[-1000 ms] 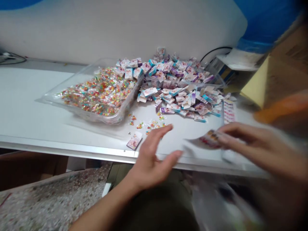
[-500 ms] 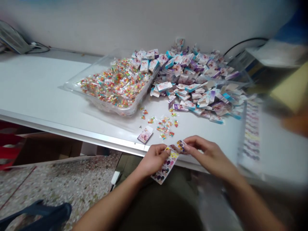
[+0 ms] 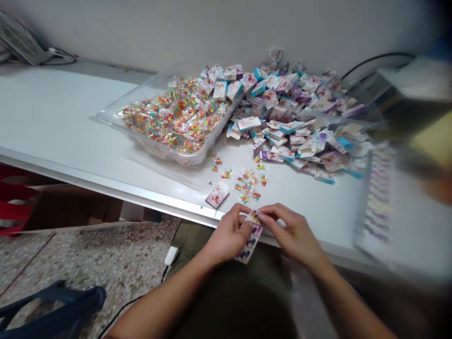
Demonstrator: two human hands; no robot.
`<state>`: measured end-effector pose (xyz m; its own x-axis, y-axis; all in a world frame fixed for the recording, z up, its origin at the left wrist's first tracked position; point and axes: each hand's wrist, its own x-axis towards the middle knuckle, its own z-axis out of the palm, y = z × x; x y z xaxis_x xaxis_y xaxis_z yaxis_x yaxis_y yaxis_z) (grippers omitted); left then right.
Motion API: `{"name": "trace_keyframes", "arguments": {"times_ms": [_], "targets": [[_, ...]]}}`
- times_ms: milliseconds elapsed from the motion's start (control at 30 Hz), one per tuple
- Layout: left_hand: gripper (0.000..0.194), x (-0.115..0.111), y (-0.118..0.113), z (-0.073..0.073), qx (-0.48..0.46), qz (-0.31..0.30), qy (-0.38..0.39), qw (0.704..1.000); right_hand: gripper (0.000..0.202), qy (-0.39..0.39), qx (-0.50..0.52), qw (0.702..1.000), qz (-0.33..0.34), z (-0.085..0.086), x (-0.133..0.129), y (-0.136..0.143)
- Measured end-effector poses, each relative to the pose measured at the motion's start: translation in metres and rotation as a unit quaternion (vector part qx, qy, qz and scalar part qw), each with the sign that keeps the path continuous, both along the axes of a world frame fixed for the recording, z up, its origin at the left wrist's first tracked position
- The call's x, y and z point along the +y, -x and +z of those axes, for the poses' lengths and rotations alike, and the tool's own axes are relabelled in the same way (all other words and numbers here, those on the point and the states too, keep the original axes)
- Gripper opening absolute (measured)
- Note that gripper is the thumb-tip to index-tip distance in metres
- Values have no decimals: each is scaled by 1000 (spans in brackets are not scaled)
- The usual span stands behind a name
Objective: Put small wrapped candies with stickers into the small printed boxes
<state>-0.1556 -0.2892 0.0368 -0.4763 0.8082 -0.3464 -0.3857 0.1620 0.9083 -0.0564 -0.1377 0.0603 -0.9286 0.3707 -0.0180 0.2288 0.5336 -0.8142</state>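
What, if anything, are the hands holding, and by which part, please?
A sticker sheet: the left hand pinches its left edge, the right hand its far end.

Over the front edge of the bench [image 3: 63, 117], our left hand [image 3: 231, 235] and right hand [image 3: 293, 230] pinch a small sticker sheet [image 3: 250, 247] between fingers and thumbs. Just beyond lie loose candy packets [image 3: 247, 181] and a single small box [image 3: 217, 194]. We see a clear plastic tray [image 3: 187, 160] full of candy packets, with a heap of small boxes [image 3: 296, 136] beside it. More sticker sheets [image 3: 377, 197], blurred, lie to our right.
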Motion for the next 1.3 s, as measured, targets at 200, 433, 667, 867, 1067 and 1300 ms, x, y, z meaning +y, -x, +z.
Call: {"name": "trace_keyframes", "arguments": {"times_ms": [200, 433, 667, 867, 1067, 1300], "targets": [[26, -3, 4, -7, -31, -14, 19, 999, 22, 163, -63, 984, 28, 11, 1, -3], [30, -4, 1, -5, -61, -1, -21, 998, 19, 57, -47, 997, 21, -5, -18, -5], [26, -7, 4, -16, 42, 29, 44, 998, 21, 83, -49, 995, 4, 5, 3, -7], [22, 0, -2, -7, -50, 86, 45, 994, 23, 112, -65, 991, 21, 2, -6, -6], [14, -2, -4, 6, -63, 46, -22, 997, 26, -30, -5, 999, -37, -14, -19, -3], [31, -9, -6, -9, 18, 103, 62, 993, 13, 12, 8, 999, -32, -7, -12, -4]]}}
